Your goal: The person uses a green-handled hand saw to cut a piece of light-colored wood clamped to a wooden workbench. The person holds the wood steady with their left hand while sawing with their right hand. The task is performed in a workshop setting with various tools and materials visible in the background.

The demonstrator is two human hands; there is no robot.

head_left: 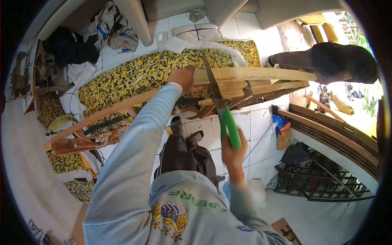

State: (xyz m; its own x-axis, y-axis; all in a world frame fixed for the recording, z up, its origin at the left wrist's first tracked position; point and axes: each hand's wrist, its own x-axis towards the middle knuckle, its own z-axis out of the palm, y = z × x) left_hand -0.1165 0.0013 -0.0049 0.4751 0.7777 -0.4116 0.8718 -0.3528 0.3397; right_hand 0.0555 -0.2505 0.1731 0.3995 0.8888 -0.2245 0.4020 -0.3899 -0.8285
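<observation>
My right hand (234, 153) is closed round the green handle of a handsaw (217, 94). The saw's blade points away from me and lies across a pale wooden beam (261, 74). Just left of the blade, my left hand (182, 78) is wrapped over the same beam; its fingertips are partly hidden. The beam belongs to a long wooden frame (118, 102) that stretches from the lower left to the right. At the beam's right end, another person in dark clothing (343, 61) leans in, with a hand by the wood.
Behind the beam lies yellow-and-black speckled foam (130, 75) on white floor tiles (261, 124). Wooden slats (335, 122) and a black metal rack (318, 183) stand to the right. Crumpled cloth (112, 30) is at the far left, near beige upholstered panels (171, 9).
</observation>
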